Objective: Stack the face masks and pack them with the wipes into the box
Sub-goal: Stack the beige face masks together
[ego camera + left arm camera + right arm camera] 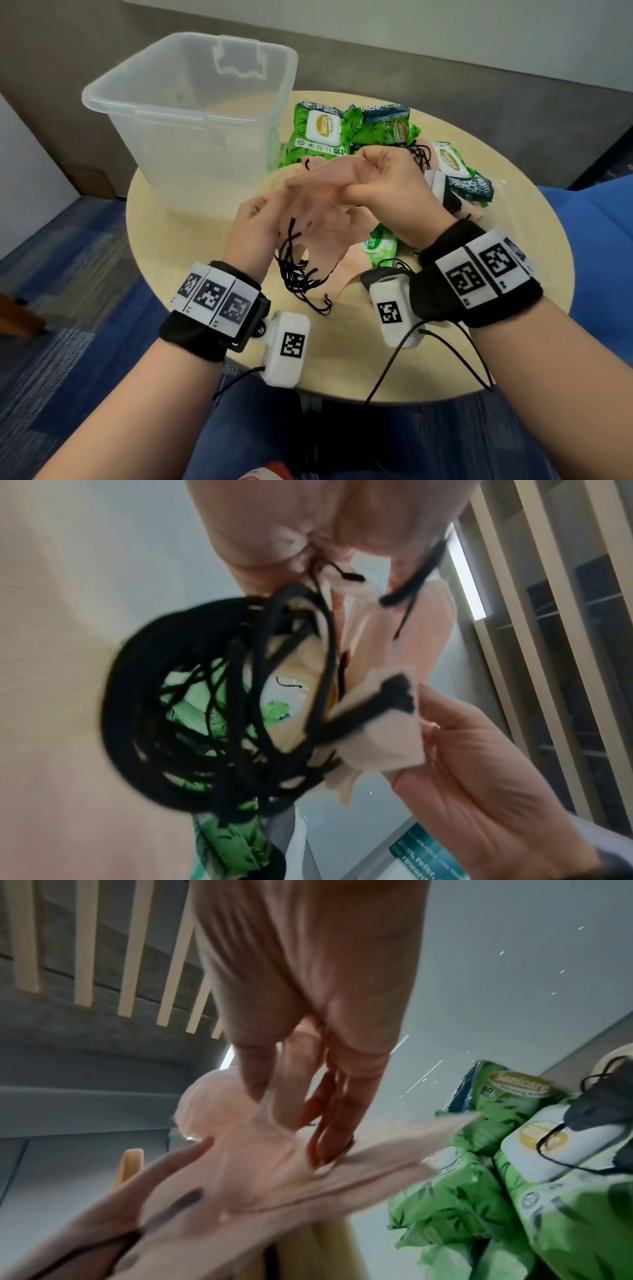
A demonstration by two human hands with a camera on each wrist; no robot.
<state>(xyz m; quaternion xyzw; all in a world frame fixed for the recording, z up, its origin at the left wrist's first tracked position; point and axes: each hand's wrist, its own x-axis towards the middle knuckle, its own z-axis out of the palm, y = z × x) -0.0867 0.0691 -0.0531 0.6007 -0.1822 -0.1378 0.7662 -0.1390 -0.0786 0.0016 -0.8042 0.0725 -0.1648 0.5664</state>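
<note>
A bunch of peach face masks (318, 219) is being held above the table (191, 236) by the curled left hand (255, 226) and pinched by the right hand (387, 192), and snagging is being risked by the tangled black ear loops (298, 274).

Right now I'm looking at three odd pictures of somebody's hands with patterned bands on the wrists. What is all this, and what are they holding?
No robot here: a person wears three cameras. The big picture is from the head, the others from each wrist, looking along the fingers. The left hand and right hand together hold a bunch of peach face masks; their black ear loops dangle below the left grip. On the round table stand a clear plastic box, nothing visible inside, and green wipes packs lying beside more masks. The wristbands carry black-and-white square patterns.
</note>
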